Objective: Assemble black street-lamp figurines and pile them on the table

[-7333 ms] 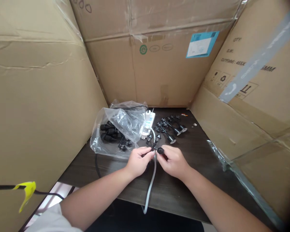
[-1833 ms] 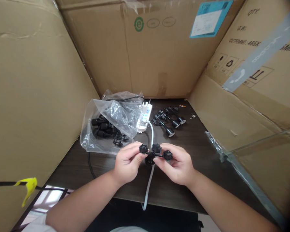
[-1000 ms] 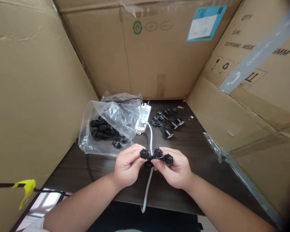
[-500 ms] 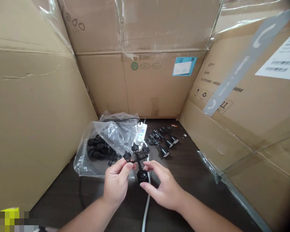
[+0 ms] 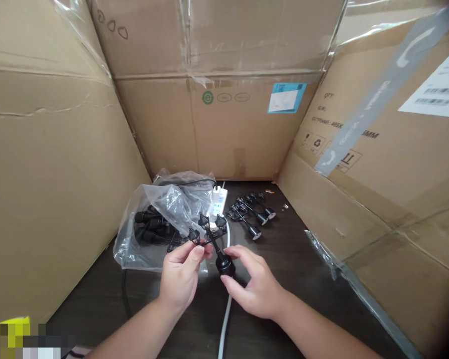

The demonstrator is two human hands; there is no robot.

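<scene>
L hand (image 5: pixel 180 279) pinches a black plastic 3-lantern lamp post (image 5: pixel 208 238) by its crossarm, post tilted, socket end (image 5: pixel 225 265) pointing down at approx 5 o'clock from the lanterns. R hand (image 5: pixel 256 284) open, apart from L, fingertips (image 5: pixel 235 253) just beside socket end; can't tell if touching. White power strip (image 5: pixel 219 202) at 12 o'clock. Clear plastic bag (image 5: pixel 160 224) w/ more black fittings (image 5: pixel 147 222) at 11. Loose lamp posts (image 5: pixel 249 215) at 1, on dark tabletop (image 5: pixel 295 269). White cable (image 5: pixel 225 324) at 6.

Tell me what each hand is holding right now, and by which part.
The left hand holds a black three-headed lamp by the arm below its heads. The right hand is open beside the lamp's round base; any contact is unclear.
</scene>
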